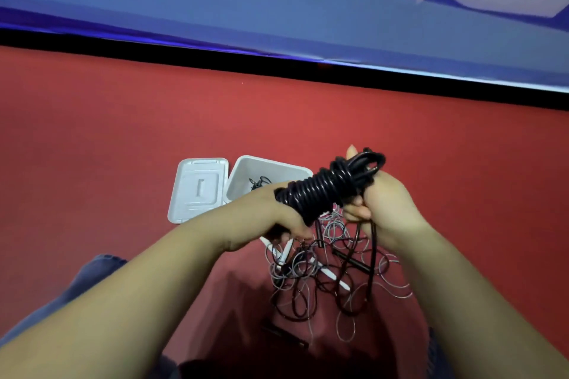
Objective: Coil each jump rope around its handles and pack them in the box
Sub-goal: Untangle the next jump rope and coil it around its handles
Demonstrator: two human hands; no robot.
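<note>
A black jump rope [326, 186] is wound in tight turns into a bundle held above the floor. My left hand [277, 215] grips the bundle's lower left end. My right hand [381, 203] grips its upper right end, and a loose black strand hangs down from it. Behind the bundle stands an open white box [246, 175] with a dark rope inside. Below my hands lies a tangle of black and grey ropes [326, 268] with white and black handles.
The white box lid [197, 189] lies flat to the left of the box on the red floor [123, 138]. A black strip and a blue banner run along the far edge. My knee in blue jeans [92, 274] is at the lower left.
</note>
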